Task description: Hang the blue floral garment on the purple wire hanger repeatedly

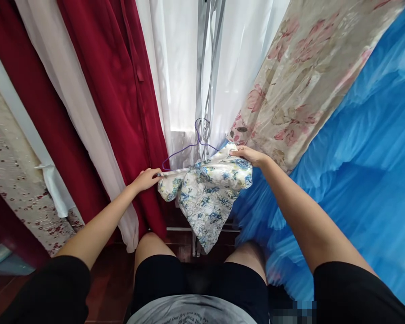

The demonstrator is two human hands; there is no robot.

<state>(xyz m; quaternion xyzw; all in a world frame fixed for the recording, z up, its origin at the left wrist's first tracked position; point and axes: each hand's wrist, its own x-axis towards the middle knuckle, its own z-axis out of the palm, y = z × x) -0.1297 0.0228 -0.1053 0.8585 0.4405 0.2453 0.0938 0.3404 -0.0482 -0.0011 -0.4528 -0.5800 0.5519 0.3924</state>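
- Long hanging cloths fill the background: red cloth (111, 81) on the left, white cloth (180, 58) in the middle, pink-flowered cloth (283, 90) and a blue skirt (374, 144) on the right.
- Between the two white lengths, a metal pole (203, 49) runs down a narrow gap.
- Blue-flowered garment (209, 198): held out in front of the person, between both hands, its top edge stretched across and its lower end narrowing to a point above the gap between the knees.
- Left hand (147, 180): thumb and fingers pinched on the garment's upper left corner, in front of the red cloth's edge.
- Right hand (248, 155): closed on the upper right edge, thumb in front, with the pink-flowered cloth and blue skirt close behind.
- Purple hanger (185, 147): directly behind the garment's top edge, hook upward beside the pole; whether its arms go inside cannot be told.
- Sideways room is tight, since cloth borders both hands; the dark red floor (101, 279) shows in patches beside the left leg and between the knees.
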